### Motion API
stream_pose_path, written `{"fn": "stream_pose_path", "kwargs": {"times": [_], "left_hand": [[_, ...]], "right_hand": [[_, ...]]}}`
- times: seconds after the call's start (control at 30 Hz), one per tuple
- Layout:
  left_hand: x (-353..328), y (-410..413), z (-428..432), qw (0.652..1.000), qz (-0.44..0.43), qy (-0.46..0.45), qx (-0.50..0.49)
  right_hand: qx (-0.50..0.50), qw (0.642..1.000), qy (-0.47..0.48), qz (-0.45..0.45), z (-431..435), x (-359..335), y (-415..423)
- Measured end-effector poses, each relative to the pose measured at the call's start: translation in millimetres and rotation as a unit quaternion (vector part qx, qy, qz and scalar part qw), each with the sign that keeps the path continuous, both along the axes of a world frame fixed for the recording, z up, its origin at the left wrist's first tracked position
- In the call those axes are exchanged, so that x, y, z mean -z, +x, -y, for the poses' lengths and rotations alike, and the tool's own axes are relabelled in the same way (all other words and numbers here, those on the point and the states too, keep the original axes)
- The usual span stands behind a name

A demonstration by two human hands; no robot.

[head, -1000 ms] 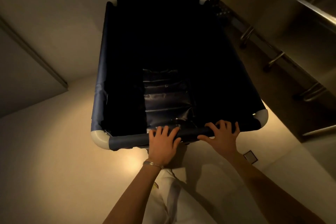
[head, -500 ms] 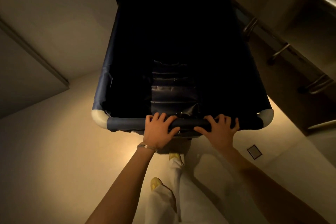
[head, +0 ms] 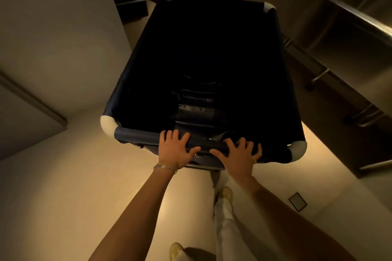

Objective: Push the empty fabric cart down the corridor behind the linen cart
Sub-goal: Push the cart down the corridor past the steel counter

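Both grips closed on fabric cart (head: 203, 65) near rail: left hand (head: 176, 150), right hand (head: 238, 153). Wall left, steel tabletop (head: 339, 17) right, narrow gaps.

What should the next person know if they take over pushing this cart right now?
Left hand: fingers draped over the near rail of the cart, thumb underneath.
Right hand: on the same rail, just to the right, fingers spread over the top.
Cart: dark fabric tub with white corner caps; it looks empty, though the inside is very dark. It sits between the wall on the left and a steel counter on the right, angled slightly left.
Done: both hands on the rail, cart in the corridor.
Left: keep pushing ahead. No linen cart can be made out in the dark beyond the far end.
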State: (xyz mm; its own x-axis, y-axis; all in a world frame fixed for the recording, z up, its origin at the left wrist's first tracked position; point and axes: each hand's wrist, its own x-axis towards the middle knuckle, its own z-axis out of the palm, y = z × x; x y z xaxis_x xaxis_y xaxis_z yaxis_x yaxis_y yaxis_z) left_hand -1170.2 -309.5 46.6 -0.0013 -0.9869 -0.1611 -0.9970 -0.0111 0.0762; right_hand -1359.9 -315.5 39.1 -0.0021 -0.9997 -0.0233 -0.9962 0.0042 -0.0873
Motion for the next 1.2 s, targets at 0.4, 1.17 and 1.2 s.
{"fn": "stream_pose_path", "kwargs": {"times": [0.4,1.17,1.2], "left_hand": [[-4,-3,157,0.999,-0.013,-0.024,-0.039],[20,-46,409,0.981,-0.034,-0.141,-0.129],[20,-47,421,0.980,-0.035,-0.142,-0.136]], "right_hand": [[-0.043,0.999,0.011,0.008,157,-4,0],[-0.191,0.981,0.019,0.014,469,1,-47],[-0.200,0.979,0.024,0.011,485,1,-47]]}}
